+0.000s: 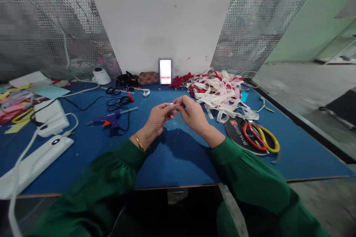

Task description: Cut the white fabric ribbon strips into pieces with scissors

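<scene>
My left hand (159,119) and my right hand (191,114) meet fingertip to fingertip above the middle of the blue table (178,170). Both are closed in a pinch, and whatever lies between the fingertips is too small to make out. To the left of my left hand lies a blue glue gun (111,119) with an orange trigger. A heap of white and red ribbons (219,92) spreads out beyond my right hand. Scissors with red handles (253,137) and scissors with yellow handles (269,139) rest on a dark round pad (236,133) at the right.
At the left are a white power strip (36,163), a white box (52,118), cables and coloured scraps (16,103). Along the back stand a bright-screened phone (165,71), a checkered pouch (148,78) and a white board (164,33).
</scene>
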Demonstrator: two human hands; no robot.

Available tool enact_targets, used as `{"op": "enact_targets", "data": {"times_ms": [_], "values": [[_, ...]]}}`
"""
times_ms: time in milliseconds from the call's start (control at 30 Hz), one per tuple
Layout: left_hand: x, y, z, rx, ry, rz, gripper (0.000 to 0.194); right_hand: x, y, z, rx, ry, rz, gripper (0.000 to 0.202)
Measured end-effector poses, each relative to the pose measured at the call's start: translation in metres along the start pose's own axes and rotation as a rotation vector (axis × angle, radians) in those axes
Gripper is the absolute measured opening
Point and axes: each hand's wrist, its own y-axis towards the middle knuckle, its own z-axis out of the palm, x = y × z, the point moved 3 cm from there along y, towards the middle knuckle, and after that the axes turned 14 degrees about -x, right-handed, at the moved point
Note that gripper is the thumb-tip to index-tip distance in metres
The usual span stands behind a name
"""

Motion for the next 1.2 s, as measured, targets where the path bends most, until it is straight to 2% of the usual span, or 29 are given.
{"op": "enact_targets", "data": {"times_ms": [233, 533, 633, 833, 967, 1200], "values": [[-0.001, -0.002, 0.001, 0.04, 0.004, -0.007, 0.031, -0.006, 0.003, 0.003, -0.07, 0.102, 0.153, 0.009], [-0.002, -0.003, 0.003, 0.058, 0.01, 0.011, 0.026, -0.009, 0.0, 0.004, -0.174, 0.266, 0.385, 0.019], [-0.002, -0.004, 0.004, 0.047, 0.001, 0.002, 0.026, -0.008, -0.001, 0.003, -0.186, 0.208, 0.34, 0.015], [-0.001, -0.003, 0.003, 0.048, -0.025, -0.016, 0.026, 0.001, -0.001, 0.0, -0.152, 0.069, 0.095, 0.014], [-0.001, -0.002, 0.001, 0.032, -0.042, -0.025, 0.025, 0.006, -0.001, 0.0, -0.099, 0.007, -0.014, 0.014], [-0.002, -0.001, 0.001, 0.011, -0.073, -0.04, 0.021, 0.002, -0.001, 0.001, -0.091, -0.099, -0.001, 0.013]]}}
